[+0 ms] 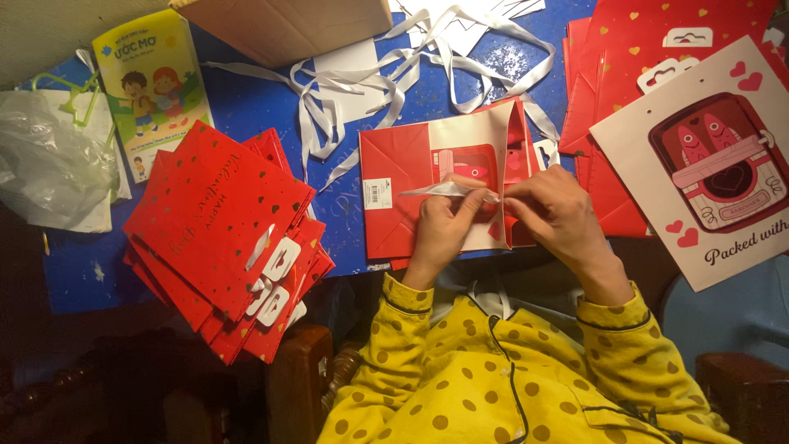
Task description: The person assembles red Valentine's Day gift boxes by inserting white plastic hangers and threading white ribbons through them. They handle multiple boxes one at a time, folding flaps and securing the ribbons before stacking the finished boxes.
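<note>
A red paper gift bag [403, 177] lies on its side on the blue table [246, 103], its mouth toward the right with a white inside flap showing. My left hand [440, 226] and my right hand [555, 214] meet over the bag's mouth. Both pinch a white ribbon [448, 191] that stretches leftward across the bag. My sleeves are yellow with brown dots.
A stack of flat red bags [218, 230] with white hang tabs lies at the left. More red bags [649, 49] and a white card [711, 156] with a red picture sit at the right. Loose white ribbons [386, 82], a cardboard box [283, 25], a children's booklet [152, 86] and a plastic bag [49, 168] lie behind.
</note>
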A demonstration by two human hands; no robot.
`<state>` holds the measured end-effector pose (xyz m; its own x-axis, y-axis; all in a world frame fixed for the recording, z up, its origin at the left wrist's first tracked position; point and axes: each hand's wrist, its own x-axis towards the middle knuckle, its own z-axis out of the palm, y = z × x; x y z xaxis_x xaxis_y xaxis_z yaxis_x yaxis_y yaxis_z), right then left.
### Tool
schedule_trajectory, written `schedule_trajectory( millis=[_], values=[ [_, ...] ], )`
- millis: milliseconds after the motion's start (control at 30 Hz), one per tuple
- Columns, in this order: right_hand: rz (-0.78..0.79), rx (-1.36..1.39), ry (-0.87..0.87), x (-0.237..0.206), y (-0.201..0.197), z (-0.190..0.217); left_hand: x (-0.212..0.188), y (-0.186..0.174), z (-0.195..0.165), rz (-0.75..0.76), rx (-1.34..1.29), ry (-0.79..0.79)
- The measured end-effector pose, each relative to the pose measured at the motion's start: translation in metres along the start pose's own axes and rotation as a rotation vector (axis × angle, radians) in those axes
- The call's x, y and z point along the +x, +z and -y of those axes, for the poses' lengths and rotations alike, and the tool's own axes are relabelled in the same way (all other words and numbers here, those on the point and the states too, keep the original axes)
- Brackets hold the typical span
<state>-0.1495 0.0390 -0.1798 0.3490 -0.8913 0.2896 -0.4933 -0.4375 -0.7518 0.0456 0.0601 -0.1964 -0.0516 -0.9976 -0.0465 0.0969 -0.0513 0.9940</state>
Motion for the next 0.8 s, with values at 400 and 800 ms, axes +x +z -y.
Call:
schedule_trajectory(
  millis=[400, 800],
  values=[
    [0.05, -0.01, 0.049, 0.0, -0.001, -0.002, -0.004, 0.004, -0.025, 0.012, 0.291, -0.025],
    [0.156, -0.186, 0.007, -0.001, -0.012, -0.002, -0.004, 0.006, -0.019, -0.038, 0.435, -0.002]
  ],
)
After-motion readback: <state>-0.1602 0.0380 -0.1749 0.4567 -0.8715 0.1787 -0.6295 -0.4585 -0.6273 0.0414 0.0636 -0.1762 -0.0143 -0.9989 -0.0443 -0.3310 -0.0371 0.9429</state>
